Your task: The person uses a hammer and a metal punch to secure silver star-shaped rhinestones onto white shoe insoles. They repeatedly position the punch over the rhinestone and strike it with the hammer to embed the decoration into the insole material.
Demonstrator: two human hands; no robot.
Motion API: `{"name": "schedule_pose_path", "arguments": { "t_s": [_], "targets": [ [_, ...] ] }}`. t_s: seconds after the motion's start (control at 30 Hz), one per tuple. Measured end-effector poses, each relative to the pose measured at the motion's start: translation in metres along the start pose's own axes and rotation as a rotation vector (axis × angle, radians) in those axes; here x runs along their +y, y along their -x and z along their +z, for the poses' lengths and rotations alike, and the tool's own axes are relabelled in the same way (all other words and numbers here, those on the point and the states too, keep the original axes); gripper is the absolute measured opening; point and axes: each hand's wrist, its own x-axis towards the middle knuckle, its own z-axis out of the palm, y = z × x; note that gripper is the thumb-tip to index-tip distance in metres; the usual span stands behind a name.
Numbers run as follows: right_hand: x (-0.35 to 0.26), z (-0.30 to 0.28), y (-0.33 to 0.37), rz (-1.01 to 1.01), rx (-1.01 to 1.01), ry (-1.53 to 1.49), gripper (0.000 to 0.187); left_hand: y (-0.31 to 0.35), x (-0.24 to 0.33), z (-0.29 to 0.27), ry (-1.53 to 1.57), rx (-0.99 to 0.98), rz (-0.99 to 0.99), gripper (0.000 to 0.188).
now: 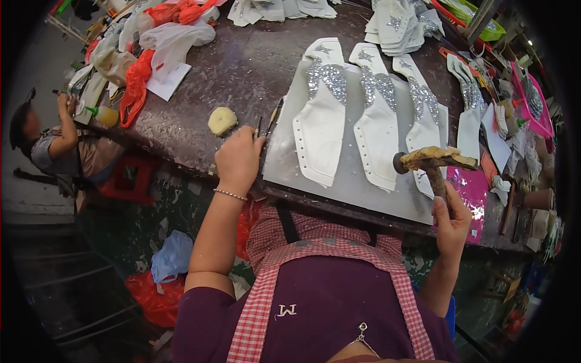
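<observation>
My right hand (452, 221) is wrapped round the handle of a hammer (437, 160), whose head is covered in ragged yellowish material. The hammer is raised over the right side of a grey board (281, 160). White shoe-upper pieces (321, 130) with silver glitter bands and stars lie on this board in a row, small holes along their edges. At the board's left edge my left hand (238, 158) is closed, its thumb and forefinger on a thin pen-like tool (259, 126). A second slim tool (274, 117) lies beside it. Left of them sits a round cream-coloured lump (223, 121).
Stacks of similar pieces (393, 27) lie at the far edge. Plastic bags (175, 36) and a yellow squeeze bottle (106, 116) are at the left. A pink basket (535, 100) stands at the right. Another person (60, 142) sits at the table's left end.
</observation>
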Motion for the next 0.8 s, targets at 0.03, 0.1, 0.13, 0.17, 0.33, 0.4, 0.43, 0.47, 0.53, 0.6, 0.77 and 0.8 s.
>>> {"name": "schedule_pose_path", "arguments": {
  "t_s": [0.03,0.1,0.13,0.17,0.33,0.4,0.43,0.47,0.53,0.6,0.77,0.8],
  "targets": [
    [-0.003,0.004,-0.001,-0.006,-0.012,0.008,0.036,-0.001,0.002,0.002,-0.039,0.034,0.022,0.029],
    [-0.007,0.010,-0.001,-0.011,-0.023,0.020,0.036,-0.012,0.015,-0.004,0.019,0.067,0.054,0.024],
    [-0.010,0.012,-0.001,-0.009,-0.020,0.029,0.036,-0.020,0.018,-0.002,0.073,0.096,0.108,0.023],
    [-0.013,0.015,-0.001,-0.008,-0.020,0.034,0.036,-0.028,0.019,0.001,0.124,0.128,0.160,0.023],
    [-0.019,0.020,0.000,-0.023,-0.021,0.070,0.037,-0.067,0.014,0.026,0.156,-0.048,0.092,0.022],
    [-0.017,0.018,0.002,-0.035,-0.024,0.077,0.038,-0.070,0.012,0.027,0.239,-0.034,0.051,0.021],
    [-0.015,0.017,0.004,-0.033,-0.019,0.075,0.038,-0.070,0.009,0.022,0.371,0.015,0.022,0.021],
    [-0.014,0.017,0.004,-0.031,-0.014,0.074,0.038,-0.069,0.008,0.014,0.504,0.065,-0.006,0.020],
    [-0.015,0.019,0.002,-0.005,-0.005,0.059,0.037,-0.068,-0.004,0.012,0.731,0.222,-0.030,0.023],
    [-0.014,0.018,0.003,0.013,0.001,0.056,0.037,-0.065,-0.015,-0.013,0.867,0.270,-0.090,0.024],
    [-0.011,0.020,-0.003,-0.009,-0.008,0.058,0.036,-0.063,-0.068,-0.024,0.741,0.321,-0.127,0.019],
    [-0.013,0.022,-0.003,-0.014,-0.003,0.067,0.035,-0.061,-0.078,-0.014,0.581,0.301,-0.090,0.018]
  ]
}}
